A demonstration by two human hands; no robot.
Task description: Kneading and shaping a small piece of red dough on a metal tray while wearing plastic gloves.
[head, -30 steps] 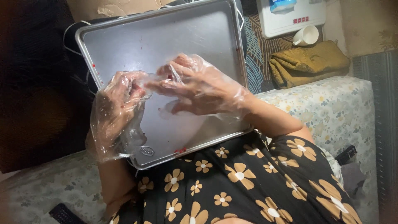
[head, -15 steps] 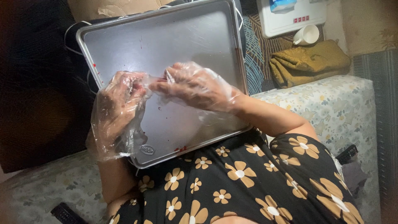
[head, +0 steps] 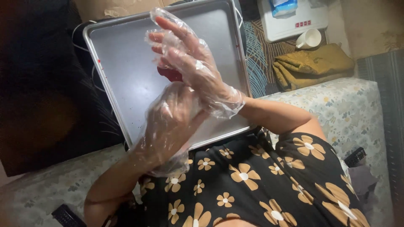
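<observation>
We look down first on a pale flowered sofa cushion (head: 349,113) and on the black dress with cream flowers (head: 252,185) of the person sitting there. Propped against the lap is a big grey metal baking tray (head: 122,71), its sheet mostly bare apart from a few dark red specks near the rim. Both hands are raised in front of it, each in a loose, clear plastic glove. The right hand (head: 187,63) is uppermost, with its fingers stretched out flat and spread, not clenched. The left hand (head: 168,122) comes up from below, its back towards us, with its fingertips under the heel of the right. Its fingers lie loosely together, but we cannot tell whether they nip anything. A small dark red piece (head: 170,75) shows just where the two hands meet. We cannot say whether it is pressed between the gloves or lies on the tray behind them. We judge the step in hand to be working that red piece between the gloved palms. Any further move calls for keeping it over the tray and keeping the slack gloves from slipping. Well off to the right lie a folded mustard cloth (head: 313,65) and a white cup (head: 309,38).
</observation>
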